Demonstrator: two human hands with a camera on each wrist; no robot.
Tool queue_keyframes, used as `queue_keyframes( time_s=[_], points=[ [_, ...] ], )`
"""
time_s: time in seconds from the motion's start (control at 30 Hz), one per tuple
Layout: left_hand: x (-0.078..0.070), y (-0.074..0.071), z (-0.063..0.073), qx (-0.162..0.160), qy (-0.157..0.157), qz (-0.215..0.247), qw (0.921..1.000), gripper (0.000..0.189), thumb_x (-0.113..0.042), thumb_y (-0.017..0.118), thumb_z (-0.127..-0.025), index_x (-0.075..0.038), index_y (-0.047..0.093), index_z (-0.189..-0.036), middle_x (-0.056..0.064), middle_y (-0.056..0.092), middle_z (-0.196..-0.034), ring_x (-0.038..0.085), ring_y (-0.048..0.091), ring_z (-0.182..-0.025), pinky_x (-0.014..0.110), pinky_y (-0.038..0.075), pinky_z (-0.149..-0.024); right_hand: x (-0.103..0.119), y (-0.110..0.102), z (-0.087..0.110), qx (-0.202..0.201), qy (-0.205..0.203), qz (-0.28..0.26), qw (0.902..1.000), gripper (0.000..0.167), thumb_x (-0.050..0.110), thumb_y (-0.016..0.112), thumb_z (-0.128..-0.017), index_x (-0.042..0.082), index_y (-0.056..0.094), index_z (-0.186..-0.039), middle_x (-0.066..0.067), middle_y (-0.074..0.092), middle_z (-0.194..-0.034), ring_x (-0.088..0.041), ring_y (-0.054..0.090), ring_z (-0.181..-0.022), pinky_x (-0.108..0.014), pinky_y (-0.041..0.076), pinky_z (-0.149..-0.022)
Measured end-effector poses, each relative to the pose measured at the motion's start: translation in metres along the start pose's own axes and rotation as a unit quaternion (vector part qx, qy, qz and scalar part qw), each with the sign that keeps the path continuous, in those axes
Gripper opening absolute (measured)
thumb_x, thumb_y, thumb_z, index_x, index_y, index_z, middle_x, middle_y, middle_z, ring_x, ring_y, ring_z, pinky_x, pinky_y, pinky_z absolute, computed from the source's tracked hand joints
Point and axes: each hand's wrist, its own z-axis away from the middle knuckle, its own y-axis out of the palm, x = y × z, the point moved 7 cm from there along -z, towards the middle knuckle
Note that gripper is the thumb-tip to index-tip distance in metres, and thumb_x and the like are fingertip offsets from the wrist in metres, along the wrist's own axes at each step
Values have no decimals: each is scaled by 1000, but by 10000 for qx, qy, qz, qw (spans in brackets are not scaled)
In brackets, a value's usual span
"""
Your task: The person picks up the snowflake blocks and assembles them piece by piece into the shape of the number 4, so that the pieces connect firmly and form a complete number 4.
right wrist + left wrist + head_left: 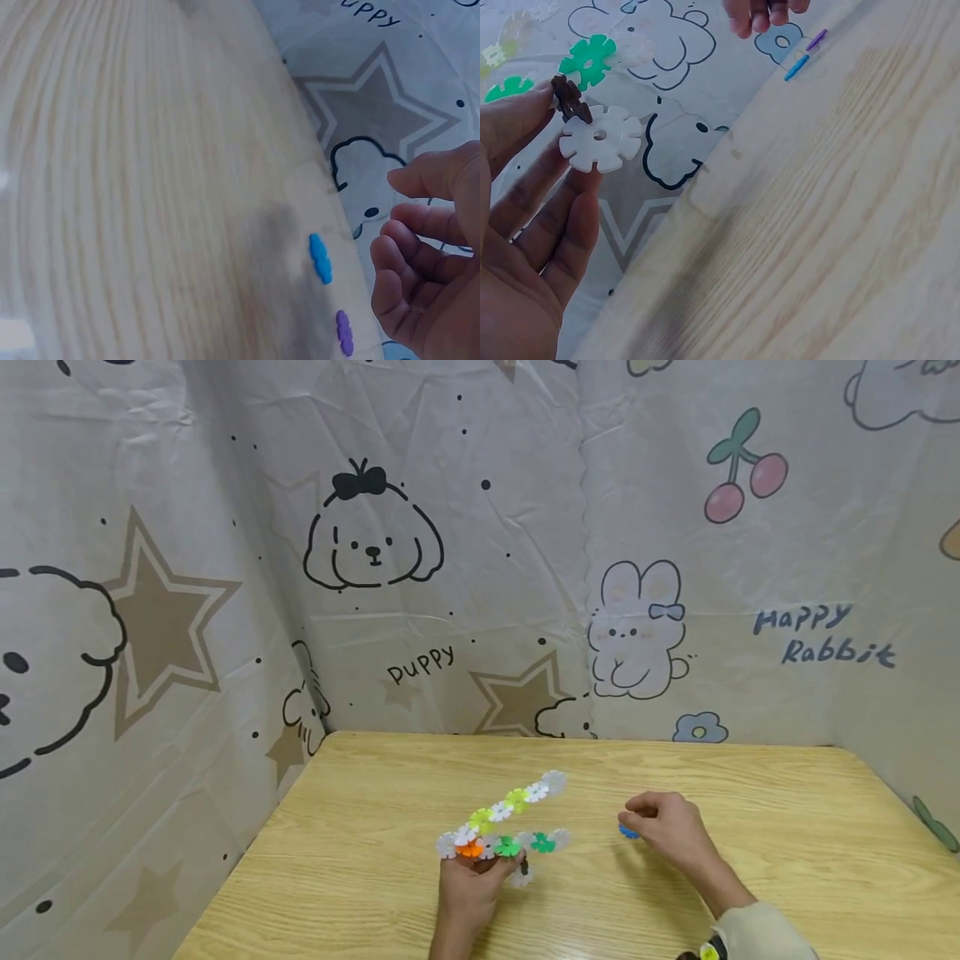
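Observation:
My left hand (468, 893) pinches a chain of interlocking snowflake discs (501, 812), held above the table. It forks into two rows in white, yellow, orange and green. In the left wrist view, my thumb is at a brown disc (570, 99), joined to a white disc (600, 139) below. My right hand (671, 831) hovers over the table, its thumb and fingers (420, 217) apart and nothing between them. A blue snowflake disc (320, 259) lies flat near those fingertips, with a purple snowflake disc (344, 333) beside it; the hand hides the purple one in the head view.
The wooden table (375, 793) reaches back to a printed cloth (480, 527) that hangs behind and along the sides. The two loose discs lie on the tabletop under my right hand. A pale sleeve (765, 931) covers my right forearm.

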Motion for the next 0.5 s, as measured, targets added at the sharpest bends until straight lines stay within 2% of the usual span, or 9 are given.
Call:
queue_keyframes(
  time_s=[0.2, 0.37, 0.5],
  points=[
    [-1, -4, 0, -16, 109, -140, 9998, 35, 10, 82, -75, 12, 63, -104, 20, 71, -94, 21, 71, -88, 36, 57, -77, -10, 3, -5, -63, -30, 319, 9995, 29, 14, 73, -89, -9, 71, -106, -12, 73, -93, -26, 67, -84, -42, 55, -72],
    [-4, -6, 1, -30, 241, -155, 9996, 31, 9, 81, -76, 13, 63, -101, 20, 71, -92, 23, 71, -87, 36, 58, -76, -14, 3, -9, -50, -30, 701, 9975, 32, 16, 74, -86, -11, 70, -104, -13, 72, -91, -28, 66, -85, -45, 54, -74],
    [-6, -8, 2, 1, 397, -108, 9992, 30, 9, 81, -77, 13, 64, -101, 20, 71, -92, 25, 71, -87, 37, 58, -75, -19, 5, -14, 106, 104, 1040, 9945, 38, 19, 75, -85, -12, 69, -106, -18, 71, -94, -33, 66, -90, -49, 54, -77]
  ],
)
